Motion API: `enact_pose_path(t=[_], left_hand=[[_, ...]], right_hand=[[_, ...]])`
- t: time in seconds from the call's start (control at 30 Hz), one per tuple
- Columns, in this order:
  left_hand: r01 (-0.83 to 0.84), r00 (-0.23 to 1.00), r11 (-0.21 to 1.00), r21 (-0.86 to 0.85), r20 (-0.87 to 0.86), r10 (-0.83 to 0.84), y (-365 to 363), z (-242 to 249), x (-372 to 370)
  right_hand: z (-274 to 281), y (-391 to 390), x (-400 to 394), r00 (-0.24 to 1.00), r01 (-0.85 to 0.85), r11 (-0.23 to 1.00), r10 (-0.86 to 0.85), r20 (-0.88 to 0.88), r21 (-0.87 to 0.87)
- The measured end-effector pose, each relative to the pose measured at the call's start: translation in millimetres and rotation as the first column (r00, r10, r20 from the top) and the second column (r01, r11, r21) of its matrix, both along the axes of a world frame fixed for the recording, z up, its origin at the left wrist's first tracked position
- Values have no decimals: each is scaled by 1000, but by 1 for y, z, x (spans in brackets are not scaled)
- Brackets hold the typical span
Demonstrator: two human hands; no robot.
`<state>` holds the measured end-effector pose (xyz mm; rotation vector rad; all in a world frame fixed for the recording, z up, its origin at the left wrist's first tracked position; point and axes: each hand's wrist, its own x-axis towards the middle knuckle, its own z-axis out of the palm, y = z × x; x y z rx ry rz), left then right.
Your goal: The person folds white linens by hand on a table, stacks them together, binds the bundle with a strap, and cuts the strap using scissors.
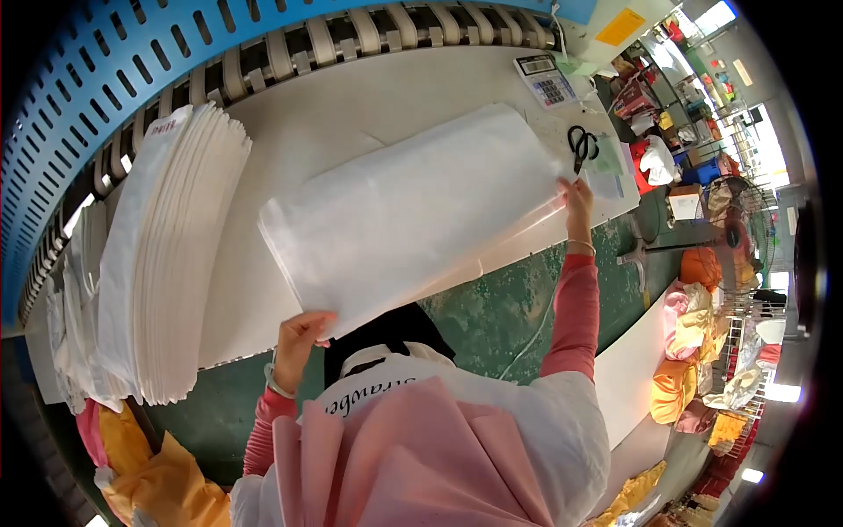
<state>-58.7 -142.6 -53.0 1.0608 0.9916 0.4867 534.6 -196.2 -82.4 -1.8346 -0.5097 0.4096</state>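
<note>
A folded white fabric sheet (413,206) lies slantwise across the pale worktable (263,114). My left hand (303,341) pinches its near left corner between thumb and fingers, at the table's front edge. At the other end, my right hand (577,206) grips the right corner, fingers closed on the edge. The near edge of the sheet runs fairly straight between both hands. Just beyond my right hand lie black-handled scissors (580,149). Left of the sheet stands a thick stack of folded white fabric (171,263), with red marking on its top piece.
A calculator (546,82) sits at the back right of the table. Behind runs a machine with a blue slotted cover (132,53) and pale belts (320,41). Yellow cloth (167,479) hangs low at left. A fan (733,233) and piles of coloured cloth are at right.
</note>
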Motion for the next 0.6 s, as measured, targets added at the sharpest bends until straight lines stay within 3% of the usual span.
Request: enact_pose_path(t=[0.07,0.2,0.27,0.33,0.4,0.47,0.5,0.57,0.6], left_hand=[[-7,1000,999,50,26,6,0,14,1],[-67,997,991,117,35,63,-4,29,5],[-87,996,992,95,44,83,-8,23,7],[-29,996,996,87,-83,36,-13,11,11],[0,988,999,43,-157,7,-17,10,18],[4,983,1000,-18,-181,-7,-15,15,17],[100,951,985,143,-306,-52,-13,17,14],[340,822,854,393,-565,-68,-4,22,10],[409,771,609,680,-614,167,-1,22,12]], right_hand=[[26,8,-6,998,-54,976,45,50,209],[77,7,-35,1000,3,935,-9,14,354],[59,-2,-17,1000,26,972,-29,9,234],[21,-14,4,999,41,997,-41,11,58],[-37,-30,34,910,104,918,68,409,-383],[-40,-33,27,846,203,949,-47,531,-240],[-44,-32,21,809,242,956,-104,579,-165],[12,-16,-22,509,279,950,-24,860,-139],[37,-8,-41,322,286,951,19,947,-116]])
